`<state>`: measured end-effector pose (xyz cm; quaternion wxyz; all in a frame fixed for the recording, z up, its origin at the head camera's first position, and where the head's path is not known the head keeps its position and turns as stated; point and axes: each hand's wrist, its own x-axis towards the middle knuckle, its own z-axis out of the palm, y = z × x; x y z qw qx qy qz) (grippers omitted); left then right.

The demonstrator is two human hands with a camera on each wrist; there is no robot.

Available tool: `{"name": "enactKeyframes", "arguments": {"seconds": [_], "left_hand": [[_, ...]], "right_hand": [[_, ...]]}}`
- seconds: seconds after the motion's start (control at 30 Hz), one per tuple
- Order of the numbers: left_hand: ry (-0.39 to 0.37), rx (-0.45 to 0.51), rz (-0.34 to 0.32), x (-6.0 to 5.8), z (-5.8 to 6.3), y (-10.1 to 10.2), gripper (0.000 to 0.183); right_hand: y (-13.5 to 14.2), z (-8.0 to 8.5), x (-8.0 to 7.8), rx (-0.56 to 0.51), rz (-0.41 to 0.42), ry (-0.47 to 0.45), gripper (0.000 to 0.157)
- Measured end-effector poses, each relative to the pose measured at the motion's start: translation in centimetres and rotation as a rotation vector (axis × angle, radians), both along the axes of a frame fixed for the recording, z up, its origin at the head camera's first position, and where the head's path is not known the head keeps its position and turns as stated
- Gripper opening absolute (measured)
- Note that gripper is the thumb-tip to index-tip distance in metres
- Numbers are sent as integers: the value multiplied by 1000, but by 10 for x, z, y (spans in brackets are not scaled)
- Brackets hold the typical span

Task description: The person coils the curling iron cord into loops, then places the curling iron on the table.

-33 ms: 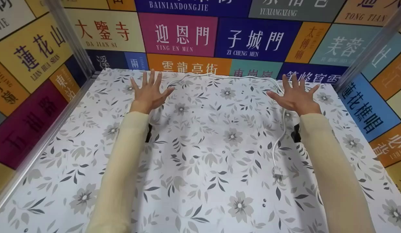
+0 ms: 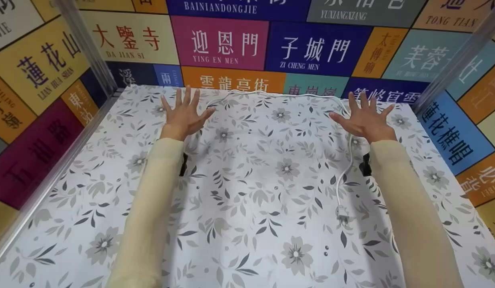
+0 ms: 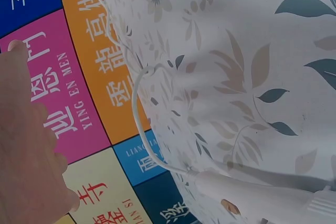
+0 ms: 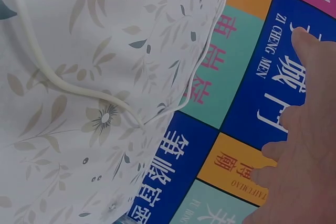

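My left hand (image 2: pixel 183 116) is spread with straight fingers towards the back left of the flower-patterned cloth (image 2: pixel 247 192), holding nothing. On the other side, my right hand (image 2: pixel 365 118) is spread the same way. A thin white cord (image 2: pixel 287 94) runs along the back edge between them and passes beneath or behind the right hand. It comes forward to a white plug (image 2: pixel 342 213) left of the right forearm. In the left wrist view the cord joins a long white body (image 3: pixel 257 198) with a ridged end; its kind is unclear, and the left arm seems to hide it in the head view.
Colourful panels with large characters (image 2: pixel 227 44) stand behind the table and along both sides. Clear upright strips (image 2: pixel 91 48) mark the corners. A small black object (image 2: pixel 366 165) shows at the right wrist, and another black object (image 2: pixel 184 164) at the left.
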<state>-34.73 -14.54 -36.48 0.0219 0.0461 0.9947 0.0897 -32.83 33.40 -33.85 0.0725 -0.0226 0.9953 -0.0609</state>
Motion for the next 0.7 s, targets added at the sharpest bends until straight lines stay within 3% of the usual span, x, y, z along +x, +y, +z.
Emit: {"name": "enactKeyframes", "arguments": {"seconds": [0.7], "left_hand": [[25, -3, -22, 6, -1, -23, 87]], "right_hand": [[1, -2, 5, 0, 12, -1, 106]]}}
